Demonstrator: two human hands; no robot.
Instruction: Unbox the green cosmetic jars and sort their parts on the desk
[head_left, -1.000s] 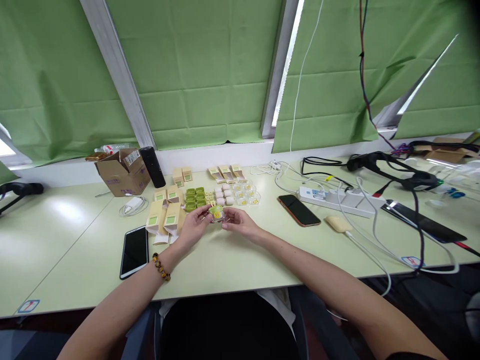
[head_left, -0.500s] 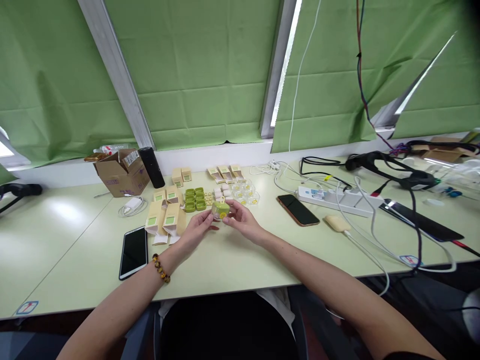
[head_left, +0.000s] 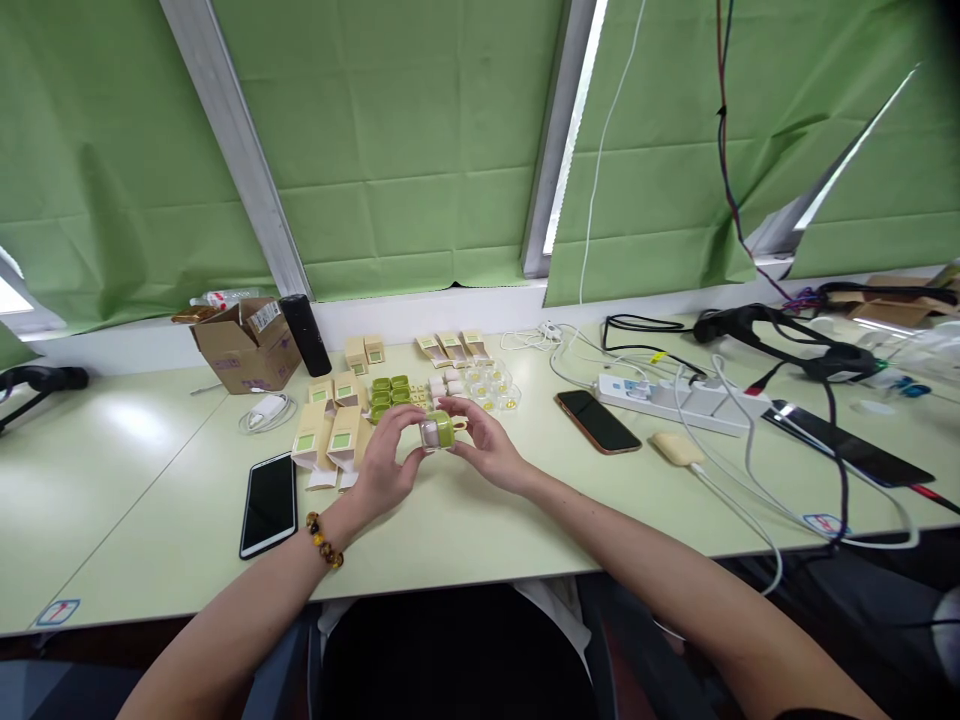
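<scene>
A small green-and-clear case [head_left: 439, 431] is held above the table, lying on its side. Something pale shows through its clear end, and a light loop sticks out of its green end. My left hand [head_left: 390, 460] is closed around the clear end with thumb and fingers. At the green end and loop, my right hand [head_left: 484, 445] grips with thumb and fingertips. Just beyond my hands lie green square cups [head_left: 390, 390], pale puff-like pieces [head_left: 446, 382], small beige pieces [head_left: 418, 398] and clear cups [head_left: 491, 383]. Beige paper boxes [head_left: 347, 440] with green labels lie left of them.
A white-edged phone [head_left: 268, 505] lies left of my forearm; another phone [head_left: 598, 420] is to the right. Further right are a power strip [head_left: 675, 398], cables and a cream charger [head_left: 675, 447]. A cardboard box [head_left: 251, 350] and black cylinder [head_left: 305, 335] stand back left.
The case has turned onto its side, its loop now pointing right and its clear end left. My left fingers have moved up around the clear end.
</scene>
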